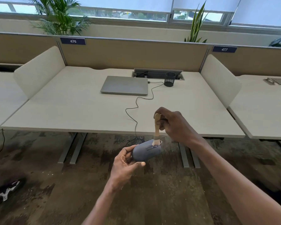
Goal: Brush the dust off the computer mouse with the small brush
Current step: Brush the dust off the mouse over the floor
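Right now your left hand [123, 164] cradles the grey computer mouse [146, 151] off the near edge of the desk [71, 111], over the carpet, its grip wrapped around the rear end. Your right hand [173, 124] pinches the wooden handle of the small brush [157, 127], held nearly upright, bristles touching the mouse's front. The mouse's black cable [136, 109] trails across the desk toward the closed laptop [125, 85].
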Tool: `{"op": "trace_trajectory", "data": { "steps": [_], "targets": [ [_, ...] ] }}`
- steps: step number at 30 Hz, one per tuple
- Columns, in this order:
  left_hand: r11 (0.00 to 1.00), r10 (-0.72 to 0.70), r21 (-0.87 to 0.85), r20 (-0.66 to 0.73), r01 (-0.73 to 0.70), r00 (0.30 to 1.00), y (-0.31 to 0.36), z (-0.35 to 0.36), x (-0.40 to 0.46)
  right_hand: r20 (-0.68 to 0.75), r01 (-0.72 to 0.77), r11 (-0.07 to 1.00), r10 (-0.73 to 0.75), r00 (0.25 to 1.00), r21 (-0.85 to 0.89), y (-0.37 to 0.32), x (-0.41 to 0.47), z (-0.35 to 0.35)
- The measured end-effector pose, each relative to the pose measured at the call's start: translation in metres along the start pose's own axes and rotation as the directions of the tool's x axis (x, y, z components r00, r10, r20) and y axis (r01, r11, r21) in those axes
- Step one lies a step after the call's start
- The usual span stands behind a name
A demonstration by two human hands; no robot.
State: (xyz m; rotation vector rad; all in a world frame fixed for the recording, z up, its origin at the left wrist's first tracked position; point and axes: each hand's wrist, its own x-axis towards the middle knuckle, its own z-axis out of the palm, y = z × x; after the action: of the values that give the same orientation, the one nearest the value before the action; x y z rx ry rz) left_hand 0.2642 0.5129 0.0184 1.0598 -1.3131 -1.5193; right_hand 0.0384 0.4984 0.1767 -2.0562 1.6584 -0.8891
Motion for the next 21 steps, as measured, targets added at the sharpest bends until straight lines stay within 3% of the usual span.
{"op": "trace_trajectory", "data": {
  "steps": [3, 7, 11, 16, 21],
  "targets": [
    [1.0, 0.001, -0.003, -0.008, -0.001, 1.0, 0.001, 0.0, -0.001, -0.017, -0.015, 0.995, 0.013, 1.0, -0.101, 0.002, -0.001, -0.001],
    [1.0, 0.014, -0.006, -0.016, -0.014, 1.0, 0.001, 0.0, 0.0, -0.086, -0.039, 0.999, 0.039, 0.996, -0.006, -0.004, -0.002, -0.002],
    [1.0, 0.018, -0.001, -0.026, -0.018, 0.999, -0.001, -0.002, 0.001, -0.169, -0.074, 0.99, 0.053, 0.984, -0.121, -0.001, -0.006, 0.0],
    [1.0, 0.023, -0.018, -0.031, -0.024, 0.999, -0.002, -0.003, 0.005, -0.23, -0.119, 0.991, 0.131, 0.964, 0.063, -0.001, -0.011, 0.003],
    [0.999, 0.014, -0.039, -0.027, -0.015, 1.0, -0.002, -0.002, 0.003, -0.31, -0.154, 0.986, 0.126, 0.942, -0.069, 0.006, -0.021, 0.004]
  ]
}}
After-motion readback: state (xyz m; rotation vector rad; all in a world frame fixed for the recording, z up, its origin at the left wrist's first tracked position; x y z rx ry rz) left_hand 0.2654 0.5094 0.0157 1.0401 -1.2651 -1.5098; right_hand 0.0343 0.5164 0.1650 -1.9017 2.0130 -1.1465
